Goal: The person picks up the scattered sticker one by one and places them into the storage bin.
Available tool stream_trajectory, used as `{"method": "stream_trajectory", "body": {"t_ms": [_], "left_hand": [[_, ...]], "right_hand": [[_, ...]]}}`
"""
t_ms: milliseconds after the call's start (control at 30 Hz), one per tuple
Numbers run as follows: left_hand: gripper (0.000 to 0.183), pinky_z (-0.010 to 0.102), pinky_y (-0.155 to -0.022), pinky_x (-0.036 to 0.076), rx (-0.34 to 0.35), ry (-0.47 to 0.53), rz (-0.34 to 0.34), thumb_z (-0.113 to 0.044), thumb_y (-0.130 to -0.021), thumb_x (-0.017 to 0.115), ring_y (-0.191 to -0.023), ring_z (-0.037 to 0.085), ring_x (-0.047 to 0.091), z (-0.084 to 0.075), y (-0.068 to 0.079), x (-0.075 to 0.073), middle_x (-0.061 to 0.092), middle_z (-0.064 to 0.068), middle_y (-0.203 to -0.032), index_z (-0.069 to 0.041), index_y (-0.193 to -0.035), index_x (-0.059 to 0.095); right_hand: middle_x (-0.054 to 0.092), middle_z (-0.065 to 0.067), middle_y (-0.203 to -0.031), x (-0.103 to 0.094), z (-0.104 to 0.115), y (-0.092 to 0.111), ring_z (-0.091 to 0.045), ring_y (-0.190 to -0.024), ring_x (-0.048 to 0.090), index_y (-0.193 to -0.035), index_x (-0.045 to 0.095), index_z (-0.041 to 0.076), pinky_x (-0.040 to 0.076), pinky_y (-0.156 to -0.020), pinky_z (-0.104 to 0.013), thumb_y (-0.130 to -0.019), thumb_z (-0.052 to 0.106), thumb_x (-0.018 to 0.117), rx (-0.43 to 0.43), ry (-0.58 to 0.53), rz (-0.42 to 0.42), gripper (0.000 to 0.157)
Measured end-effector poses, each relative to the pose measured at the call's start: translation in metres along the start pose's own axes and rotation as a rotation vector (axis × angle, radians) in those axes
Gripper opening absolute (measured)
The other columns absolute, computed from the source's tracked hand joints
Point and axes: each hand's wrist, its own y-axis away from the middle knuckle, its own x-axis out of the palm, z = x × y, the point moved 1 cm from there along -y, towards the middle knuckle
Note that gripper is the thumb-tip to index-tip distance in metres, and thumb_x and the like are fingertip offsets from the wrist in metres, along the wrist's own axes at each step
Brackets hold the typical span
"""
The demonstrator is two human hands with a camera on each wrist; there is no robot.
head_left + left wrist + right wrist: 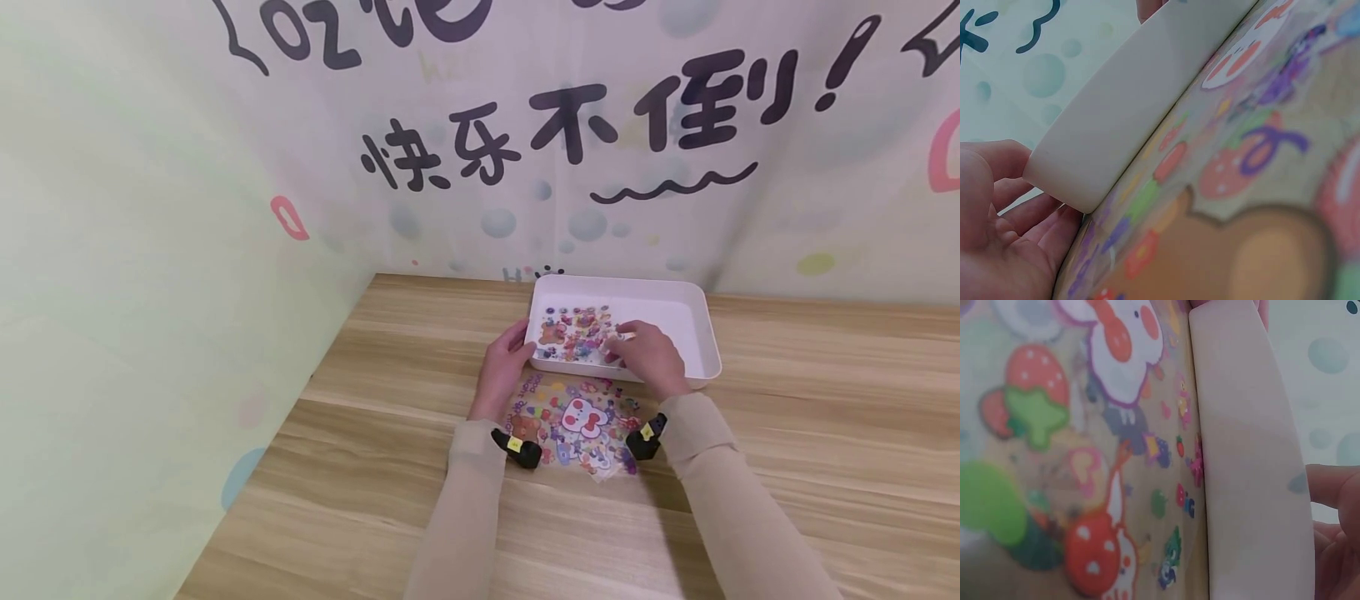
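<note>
A white rectangular tray [693, 333] stands against the back of the table, with colourful sticker sheets [573, 337] in its left half. My left hand [502, 367] grips the tray's front left corner; in the left wrist view, fingers [1041, 212] curl around that corner. My right hand [651, 357] reaches over the front wall, its bent fingertips at the right side of the sheets. In the right wrist view the wall hides part of that hand [1338, 531], and I cannot tell whether it pinches a sheet. A clear bag with cartoon prints [585, 417] lies before the tray.
The wood-grain table [360, 492] extends to both sides. Behind it hangs a pale printed cloth [465, 208], with another pale cloth [150, 250] along the left. Black wrist cameras [525, 452] sit above the printed bag.
</note>
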Motion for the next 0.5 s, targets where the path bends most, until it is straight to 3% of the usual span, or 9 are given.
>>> {"method": "stream_trajectory", "body": {"t_ms": [333, 500], "left_hand": [[0.041, 0.025, -0.094, 0.040, 0.008, 0.009, 0.000, -0.018, -0.089, 0.053, -0.119, 0.013, 0.043, -0.0012, 0.0009, -0.0003, 0.045, -0.006, -0.132, -0.030, -0.128, 0.046], [0.041, 0.025, -0.094, 0.040, -0.005, 0.005, -0.001, -0.019, -0.089, 0.053, -0.119, 0.012, 0.043, -0.0018, 0.0015, -0.0003, 0.045, -0.007, -0.132, -0.032, -0.127, 0.046]], "right_hand": [[0.065, -0.009, -0.092, 0.0023, -0.0001, -0.0015, -0.029, -0.092, 0.053, -0.126, 0.045, 0.005, 0.043, -0.077, -0.045, -0.087, 0.034, 0.053, -0.008, 0.081, -0.012, 0.050], [0.064, -0.011, -0.094, 0.0029, 0.0002, -0.0020, -0.029, -0.089, 0.053, -0.124, 0.046, 0.006, 0.044, -0.072, -0.042, -0.087, 0.034, 0.054, -0.016, 0.103, -0.010, 0.047]]}}
